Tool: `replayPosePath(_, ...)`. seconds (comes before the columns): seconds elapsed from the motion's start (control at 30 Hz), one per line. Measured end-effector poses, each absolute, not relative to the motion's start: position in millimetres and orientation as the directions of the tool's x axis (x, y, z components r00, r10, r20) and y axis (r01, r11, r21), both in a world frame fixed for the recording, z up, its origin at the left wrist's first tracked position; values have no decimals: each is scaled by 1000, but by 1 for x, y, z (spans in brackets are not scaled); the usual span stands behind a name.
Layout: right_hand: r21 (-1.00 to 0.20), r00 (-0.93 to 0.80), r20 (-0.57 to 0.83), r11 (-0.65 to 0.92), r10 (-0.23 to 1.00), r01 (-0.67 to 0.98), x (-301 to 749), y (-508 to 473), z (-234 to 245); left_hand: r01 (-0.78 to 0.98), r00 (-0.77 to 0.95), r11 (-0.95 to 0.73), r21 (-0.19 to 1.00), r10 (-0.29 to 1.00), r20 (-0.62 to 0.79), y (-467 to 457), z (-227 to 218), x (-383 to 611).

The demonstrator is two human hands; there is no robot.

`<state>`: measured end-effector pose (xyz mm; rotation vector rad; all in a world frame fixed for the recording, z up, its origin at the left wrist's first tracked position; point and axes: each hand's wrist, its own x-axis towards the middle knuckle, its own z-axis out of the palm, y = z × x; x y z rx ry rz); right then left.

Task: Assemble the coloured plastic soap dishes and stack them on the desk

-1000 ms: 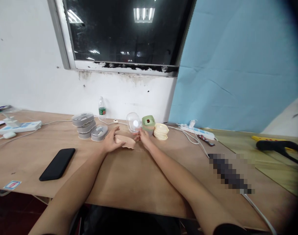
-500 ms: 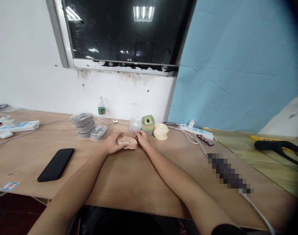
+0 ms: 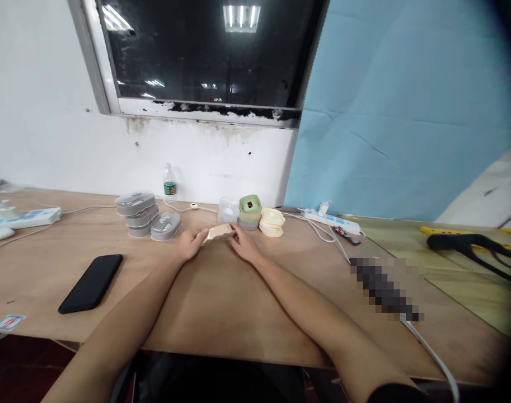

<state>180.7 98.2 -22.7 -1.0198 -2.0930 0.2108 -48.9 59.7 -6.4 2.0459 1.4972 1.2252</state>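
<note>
We hold the pink piece (image 3: 218, 231) in our left hand (image 3: 190, 245) and right hand (image 3: 243, 243), one grip on each end, maybe so it won't wobble. It's by the desk's (image 3: 221, 302) clear tub (image 3: 227, 209).

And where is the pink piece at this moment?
In the head view, the pink piece is slightly left of centre, held between the left hand and the right hand, in front of the clear container.

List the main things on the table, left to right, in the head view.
White power strip, black phone, gray container stack, single gray container, left hand, peach piece, right hand, cream stack, second power strip.
</note>
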Motion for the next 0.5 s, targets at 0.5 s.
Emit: replayPosePath(0.5,-378,-180,727,605,663,701,180,96,-14,494,-156,-278,824,903,399,61,-1,-51)
